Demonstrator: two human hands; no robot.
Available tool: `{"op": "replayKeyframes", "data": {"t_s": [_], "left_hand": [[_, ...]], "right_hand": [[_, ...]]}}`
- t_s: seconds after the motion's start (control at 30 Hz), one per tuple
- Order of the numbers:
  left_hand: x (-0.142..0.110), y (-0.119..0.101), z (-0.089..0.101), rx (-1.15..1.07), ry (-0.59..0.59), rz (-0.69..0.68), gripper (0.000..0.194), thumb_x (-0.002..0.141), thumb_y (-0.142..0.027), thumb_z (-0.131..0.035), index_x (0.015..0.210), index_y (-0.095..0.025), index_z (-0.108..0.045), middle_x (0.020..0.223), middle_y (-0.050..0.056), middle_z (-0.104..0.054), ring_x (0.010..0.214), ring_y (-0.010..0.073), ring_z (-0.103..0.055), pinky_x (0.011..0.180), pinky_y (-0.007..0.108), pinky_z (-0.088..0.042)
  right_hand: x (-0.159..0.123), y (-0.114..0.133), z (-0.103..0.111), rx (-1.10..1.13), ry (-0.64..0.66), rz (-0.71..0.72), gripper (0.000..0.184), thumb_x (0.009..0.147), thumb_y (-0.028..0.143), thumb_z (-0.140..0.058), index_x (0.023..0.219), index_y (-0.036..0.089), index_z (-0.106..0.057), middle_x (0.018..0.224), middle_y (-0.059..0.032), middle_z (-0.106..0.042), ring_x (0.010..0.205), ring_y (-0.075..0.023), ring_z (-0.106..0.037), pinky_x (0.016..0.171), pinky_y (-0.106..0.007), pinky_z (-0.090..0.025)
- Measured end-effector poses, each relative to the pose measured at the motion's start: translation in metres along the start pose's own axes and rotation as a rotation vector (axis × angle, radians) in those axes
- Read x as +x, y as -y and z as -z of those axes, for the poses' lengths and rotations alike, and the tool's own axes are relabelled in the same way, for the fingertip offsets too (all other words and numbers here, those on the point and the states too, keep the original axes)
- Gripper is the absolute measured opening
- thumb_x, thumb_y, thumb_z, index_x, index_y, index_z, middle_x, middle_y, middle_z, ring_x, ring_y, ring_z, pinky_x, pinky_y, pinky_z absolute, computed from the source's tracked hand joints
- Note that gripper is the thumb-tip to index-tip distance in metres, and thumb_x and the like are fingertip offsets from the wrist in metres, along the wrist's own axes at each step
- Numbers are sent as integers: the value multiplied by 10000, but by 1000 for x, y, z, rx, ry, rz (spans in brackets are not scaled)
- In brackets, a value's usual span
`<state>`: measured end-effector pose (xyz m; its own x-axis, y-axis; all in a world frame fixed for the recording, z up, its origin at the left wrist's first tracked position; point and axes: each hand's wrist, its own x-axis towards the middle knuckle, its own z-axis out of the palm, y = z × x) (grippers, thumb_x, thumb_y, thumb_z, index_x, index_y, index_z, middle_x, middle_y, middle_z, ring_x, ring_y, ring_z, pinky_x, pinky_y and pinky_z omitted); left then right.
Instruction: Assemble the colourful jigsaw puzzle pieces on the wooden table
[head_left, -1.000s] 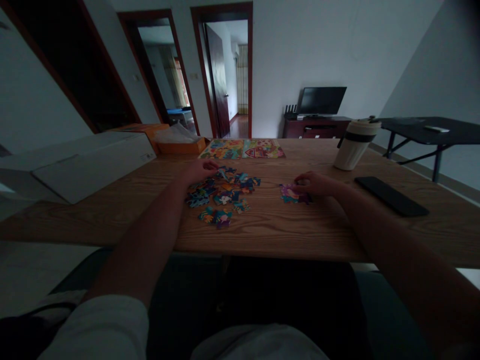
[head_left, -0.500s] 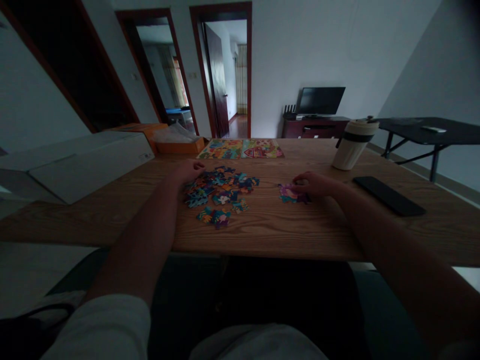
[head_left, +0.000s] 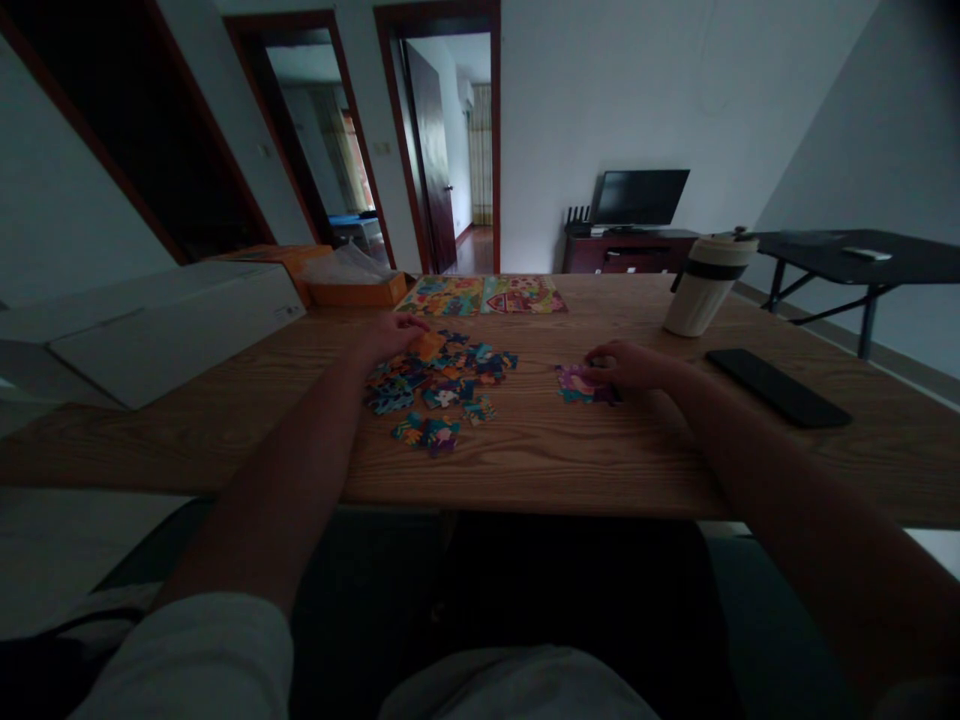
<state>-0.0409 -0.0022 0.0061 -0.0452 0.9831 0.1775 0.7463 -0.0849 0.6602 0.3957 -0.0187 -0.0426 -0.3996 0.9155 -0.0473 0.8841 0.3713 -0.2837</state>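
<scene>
My left hand (head_left: 399, 335) is at the far left of a heap of jigsaw puzzle pieces (head_left: 454, 385). Its fingers are pinched on an orange puzzle piece (head_left: 429, 346) above the heap. To the right, my right hand (head_left: 626, 364) has its fingers closed at a small purple and teal patch of puzzle pieces (head_left: 579, 387), covering part of it. Just in front of the heap lies another small group of pieces (head_left: 427, 434), teal, yellow and purple.
Two colourful picture sheets (head_left: 487, 296) lie at the back of the wooden table (head_left: 540, 470). On the right are a cream tumbler (head_left: 705, 290) and a flat black object (head_left: 777, 388). A long white box (head_left: 180, 335) and an orange box (head_left: 358, 292) holding clear plastic stand left.
My left hand has moved slightly right over the heap, and an orange puzzle piece now shows at its fingers. The right hand stays at the purple patch.
</scene>
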Motion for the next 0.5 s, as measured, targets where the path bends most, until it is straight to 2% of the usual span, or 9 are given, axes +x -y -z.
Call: {"op": "replayKeyframes", "data": {"t_s": [0.17, 0.33, 0.4, 0.5], "left_hand": [[-4, -1, 2, -130, 58, -127, 163, 719, -212, -690, 877, -193, -726, 875, 30, -756, 813, 205, -708, 778, 313, -568], [-7, -2, -1, -240, 95, -284, 83, 704, -178, -681, 686, -170, -600, 1160, 106, -739, 1092, 264, -687, 996, 419, -531], [-7, -1, -2, -222, 85, -322, 67, 712, -169, -652, 680, -169, -592, 1235, 112, -712, 1168, 274, -654, 1029, 428, -510], [-8, -2, -1, -173, 67, -340, 23, 718, -154, -611, 703, -168, -600, 1245, 94, -708, 1158, 260, -654, 1012, 397, -518]], "right_hand": [[-2, 5, 3, -17, 12, -16, 554, 926, 599, -543, 1233, 175, -726, 1250, -168, -709, 1096, -329, -676, 970, -414, -515], [-3, 6, 3, 0, -5, -21, 578, 890, 658, -568, 1211, 209, -739, 1200, -142, -734, 1076, -323, -684, 952, -401, -524], [-3, 5, 2, 5, -6, -16, 584, 884, 665, -576, 1213, 210, -738, 1196, -144, -735, 1083, -326, -682, 957, -399, -520], [-2, 3, 2, -4, 1, -18, 571, 904, 632, -565, 1236, 196, -725, 1225, -157, -721, 1088, -327, -680, 956, -402, -517]]}}
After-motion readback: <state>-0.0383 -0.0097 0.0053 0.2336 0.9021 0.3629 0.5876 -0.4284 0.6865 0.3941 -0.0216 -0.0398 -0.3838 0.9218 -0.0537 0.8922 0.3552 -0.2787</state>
